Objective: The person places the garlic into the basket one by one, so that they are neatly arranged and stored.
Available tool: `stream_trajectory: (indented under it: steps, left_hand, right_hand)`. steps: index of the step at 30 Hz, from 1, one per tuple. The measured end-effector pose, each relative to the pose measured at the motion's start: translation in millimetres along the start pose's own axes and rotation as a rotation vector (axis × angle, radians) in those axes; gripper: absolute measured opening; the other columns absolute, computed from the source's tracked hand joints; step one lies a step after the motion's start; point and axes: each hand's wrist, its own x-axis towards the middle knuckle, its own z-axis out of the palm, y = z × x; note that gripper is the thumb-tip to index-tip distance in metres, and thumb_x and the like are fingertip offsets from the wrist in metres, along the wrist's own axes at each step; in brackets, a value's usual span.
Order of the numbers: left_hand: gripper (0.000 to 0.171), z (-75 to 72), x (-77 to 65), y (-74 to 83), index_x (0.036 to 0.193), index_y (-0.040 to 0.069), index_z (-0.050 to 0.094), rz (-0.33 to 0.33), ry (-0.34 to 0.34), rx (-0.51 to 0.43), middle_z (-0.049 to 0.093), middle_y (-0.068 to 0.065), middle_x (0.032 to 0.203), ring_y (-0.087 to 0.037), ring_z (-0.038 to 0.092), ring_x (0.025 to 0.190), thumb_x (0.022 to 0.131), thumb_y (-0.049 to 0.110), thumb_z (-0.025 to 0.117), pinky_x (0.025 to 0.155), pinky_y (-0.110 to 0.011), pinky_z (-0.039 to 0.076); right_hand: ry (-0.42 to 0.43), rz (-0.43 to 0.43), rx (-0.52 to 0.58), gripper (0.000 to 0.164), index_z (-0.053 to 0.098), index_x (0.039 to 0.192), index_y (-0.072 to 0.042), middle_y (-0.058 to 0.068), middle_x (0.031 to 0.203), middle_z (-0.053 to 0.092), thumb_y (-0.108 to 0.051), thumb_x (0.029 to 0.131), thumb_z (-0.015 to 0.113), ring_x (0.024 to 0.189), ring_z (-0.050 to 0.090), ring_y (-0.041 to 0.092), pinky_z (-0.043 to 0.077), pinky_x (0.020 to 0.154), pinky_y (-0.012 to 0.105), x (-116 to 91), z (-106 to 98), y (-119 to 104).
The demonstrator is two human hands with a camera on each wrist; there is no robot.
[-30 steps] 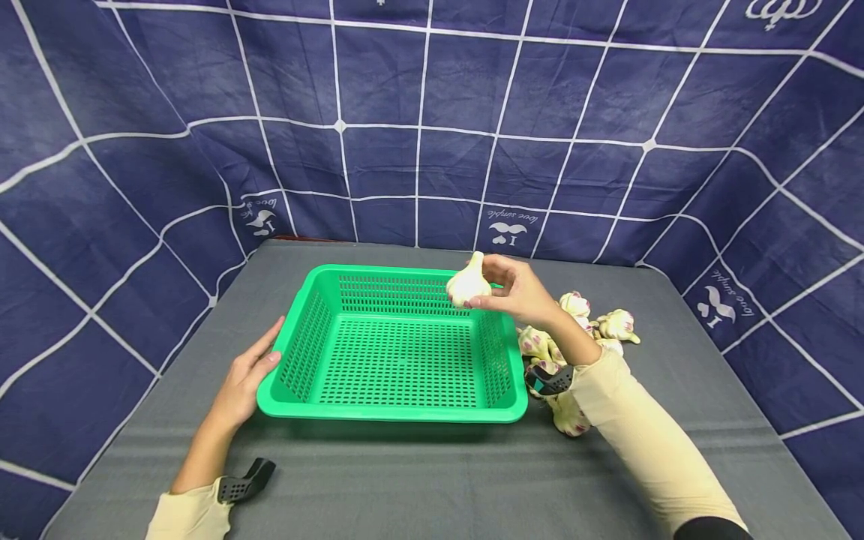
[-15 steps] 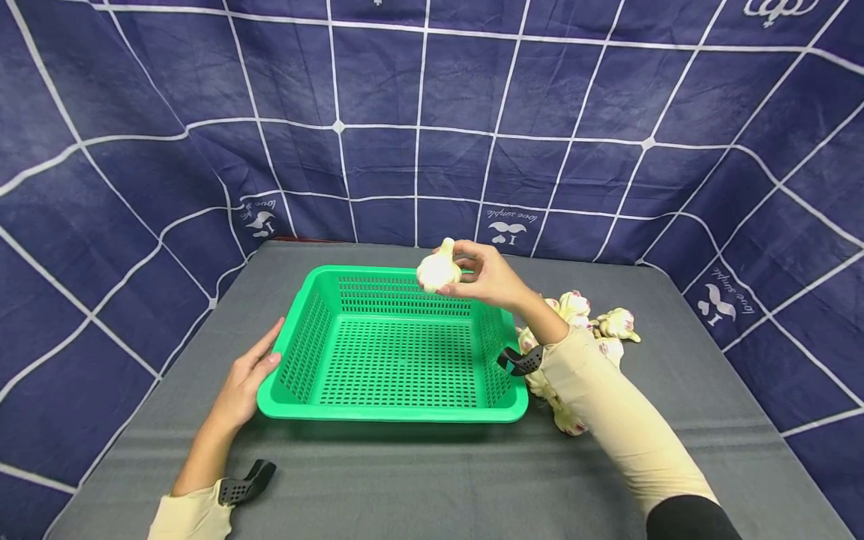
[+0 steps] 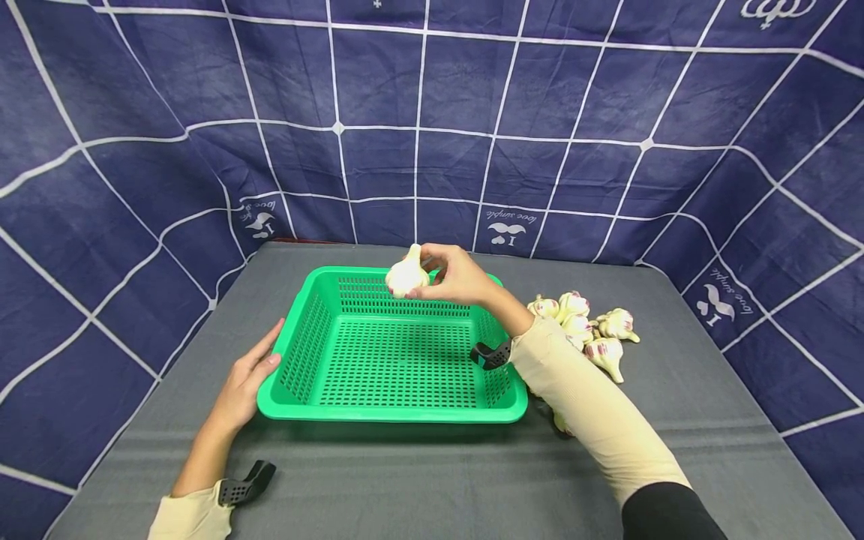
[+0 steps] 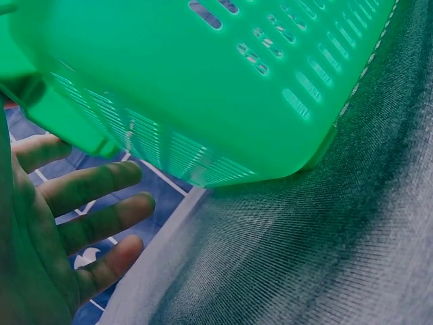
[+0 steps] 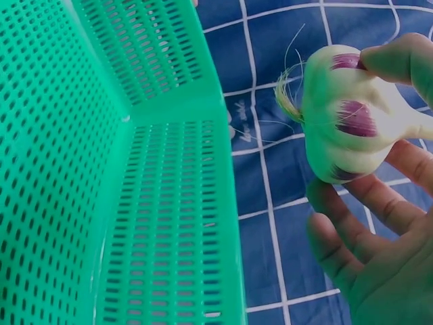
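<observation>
My right hand pinches a white garlic bulb between thumb and fingers, holding it over the far side of a green plastic basket. In the right wrist view the bulb shows purple patches and thin roots, with its stem toward the palm. The basket is rectangular, with slotted walls and floor, and nothing lies on its visible floor. At its left side my left hand rests with index finger and thumb at the rim. In the left wrist view this hand's fingers are spread and loosely extended beside the basket wall.
Several more garlic bulbs lie in a pile on the grey cloth to the right of the basket, some hidden behind the right forearm. A blue curtain with white grid lines surrounds the table at the back and sides.
My right hand has carried the garlic bulb leftward, from the basket's far right corner to above the middle of its far side. The left hand and the basket have stayed in place.
</observation>
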Motion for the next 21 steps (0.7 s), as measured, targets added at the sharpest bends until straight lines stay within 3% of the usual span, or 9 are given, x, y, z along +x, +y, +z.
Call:
stream_trajectory:
  steps: [8, 15, 21]
  left_hand:
    - [0.046, -0.1, 1.0, -0.7, 0.148, -0.001, 0.040, 0.011, 0.007, 0.013, 0.045, 0.020, 0.141, 0.007, 0.042, 0.127, 0.102, 0.003, 0.043, 0.101, -0.010, 0.029]
    - [0.047, -0.3, 1.4, -0.8, 0.148, -0.001, 0.041, 0.013, 0.009, 0.019, 0.045, 0.020, 0.142, 0.007, 0.041, 0.128, 0.101, 0.002, 0.043, 0.102, -0.010, 0.029]
    - [0.047, -0.5, 1.5, -1.1, 0.148, -0.002, 0.040, 0.008, 0.000, -0.009, 0.044, 0.018, 0.143, 0.006, 0.040, 0.130, 0.101, 0.002, 0.043, 0.103, -0.010, 0.029]
  right_hand:
    - [0.003, 0.004, -0.046, 0.048, 0.065, 0.118, -0.003, 0.006, 0.101, 0.068, -0.014, 0.074, 0.082, 0.082, 0.065, 0.018, 0.052, 0.067, 0.035, 22, 13, -9]
    - [-0.006, 0.033, -0.058, 0.049, 0.066, 0.120, -0.003, 0.005, 0.105, 0.068, -0.014, 0.075, 0.082, 0.083, 0.065, 0.020, 0.050, 0.079, 0.030, 37, 32, -3]
    - [-0.052, 0.049, -0.050, 0.046, 0.066, 0.117, -0.004, 0.007, 0.107, 0.065, -0.011, 0.075, 0.081, 0.090, 0.065, 0.021, 0.054, 0.072, 0.027, 42, 50, 7]
